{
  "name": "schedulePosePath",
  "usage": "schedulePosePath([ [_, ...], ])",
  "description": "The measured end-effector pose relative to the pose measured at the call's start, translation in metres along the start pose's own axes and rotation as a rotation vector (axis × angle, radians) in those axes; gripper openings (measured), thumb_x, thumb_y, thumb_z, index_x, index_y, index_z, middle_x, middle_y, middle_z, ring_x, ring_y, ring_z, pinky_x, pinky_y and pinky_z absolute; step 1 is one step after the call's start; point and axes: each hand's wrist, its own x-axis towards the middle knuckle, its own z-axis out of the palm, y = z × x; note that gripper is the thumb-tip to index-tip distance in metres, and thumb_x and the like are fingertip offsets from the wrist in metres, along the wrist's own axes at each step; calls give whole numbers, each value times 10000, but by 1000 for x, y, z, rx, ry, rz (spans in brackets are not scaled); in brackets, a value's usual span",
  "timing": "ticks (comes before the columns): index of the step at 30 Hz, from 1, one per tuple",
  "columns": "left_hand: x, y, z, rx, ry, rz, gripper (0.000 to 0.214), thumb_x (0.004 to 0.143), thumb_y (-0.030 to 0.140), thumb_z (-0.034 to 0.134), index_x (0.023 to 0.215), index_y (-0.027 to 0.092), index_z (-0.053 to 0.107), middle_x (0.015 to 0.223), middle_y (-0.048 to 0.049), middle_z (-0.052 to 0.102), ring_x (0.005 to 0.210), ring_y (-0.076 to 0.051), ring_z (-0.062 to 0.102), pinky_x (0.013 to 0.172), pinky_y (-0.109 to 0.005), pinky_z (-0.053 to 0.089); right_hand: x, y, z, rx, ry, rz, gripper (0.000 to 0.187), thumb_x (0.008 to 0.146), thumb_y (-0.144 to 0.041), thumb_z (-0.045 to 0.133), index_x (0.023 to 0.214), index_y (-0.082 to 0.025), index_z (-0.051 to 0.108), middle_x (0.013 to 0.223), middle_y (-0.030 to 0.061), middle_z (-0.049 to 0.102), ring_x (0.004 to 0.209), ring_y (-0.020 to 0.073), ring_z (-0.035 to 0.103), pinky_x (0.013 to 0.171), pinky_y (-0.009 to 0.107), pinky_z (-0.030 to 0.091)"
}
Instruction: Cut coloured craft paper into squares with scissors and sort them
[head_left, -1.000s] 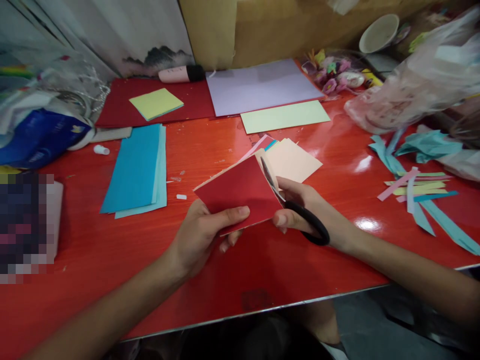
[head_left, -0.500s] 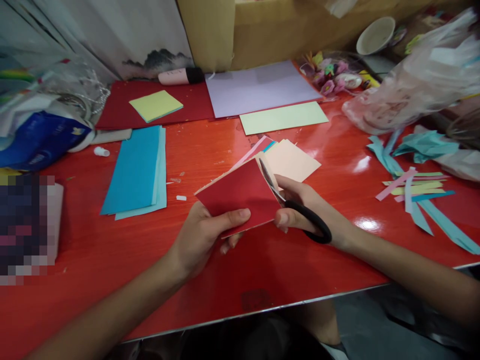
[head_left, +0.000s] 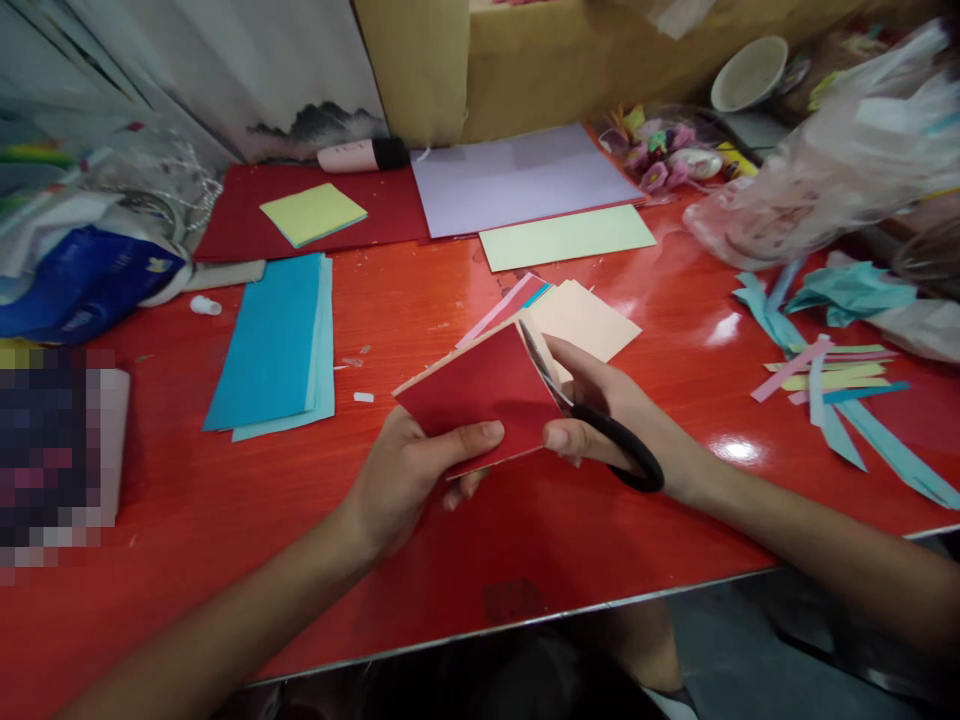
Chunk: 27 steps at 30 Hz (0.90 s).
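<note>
My left hand (head_left: 409, 470) pinches a stack of paper squares whose top sheet is dark red (head_left: 476, 392), thumb on top, held just above the red table (head_left: 225, 520). My right hand (head_left: 600, 415) grips black-handled scissors (head_left: 600, 430), their blades running along the stack's right edge. Beneath the red sheet, cream, pink and blue squares (head_left: 581, 318) fan out toward the back right.
Blue paper sheets (head_left: 274, 345) lie to the left. Yellow notes (head_left: 313, 212) on dark red card, a lilac sheet (head_left: 521, 178) and a pale green strip (head_left: 566, 236) lie behind. Cut paper strips (head_left: 840, 385) and plastic bags (head_left: 832, 150) sit right. Table edge runs near my body.
The paper stack and both hands have shifted slightly. The scissors have slid a little further along the red sheet's right edge.
</note>
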Motion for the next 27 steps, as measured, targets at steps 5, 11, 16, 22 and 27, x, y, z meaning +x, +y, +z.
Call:
schedulePosePath([
  [5, -1, -1, 0, -5, -1, 16, 367, 737, 271, 662, 450, 134, 479, 373, 47, 447, 330, -33, 382, 330, -145, 286, -1, -1, 4, 60, 1, -2, 876, 632, -329, 788, 1366, -221, 323, 637, -54, 550, 511, 88, 475, 478, 203, 397],
  [11, 2, 1, -4, 3, -1, 20, 311, 731, 280, 664, 496, 142, 514, 390, 49, 461, 338, -36, 384, 324, -149, 275, 4, -2, -2, 32, -106, -51, 806, 676, -455, 725, 1343, -198, 351, 783, 1, 563, 602, 103, 485, 584, 235, 441],
  [16, 6, 9, -12, 52, 112, 115, 396, 730, 282, 655, 424, 148, 443, 377, 43, 407, 346, -33, 351, 341, -167, 268, 3, -8, -6, -63, -103, -17, 846, 665, -453, 736, 1362, -198, 331, 783, -6, 550, 630, 105, 477, 586, 234, 418],
  [22, 7, 13, -15, 42, 145, 161, 353, 734, 269, 648, 467, 153, 448, 402, 47, 413, 365, -37, 347, 348, -174, 252, -1, -13, -7, -269, -15, 1, 473, 655, -481, 726, 1004, -183, 613, 715, -6, 498, 631, 116, 451, 510, 232, 349],
  [27, 9, 21, -22, -73, 198, 202, 317, 725, 202, 641, 473, 156, 455, 395, 56, 401, 360, -30, 330, 370, -178, 260, -2, -17, -21, -416, -194, 43, 412, 710, -526, 660, 925, -175, 640, 692, 6, 523, 585, 114, 477, 473, 237, 343],
])
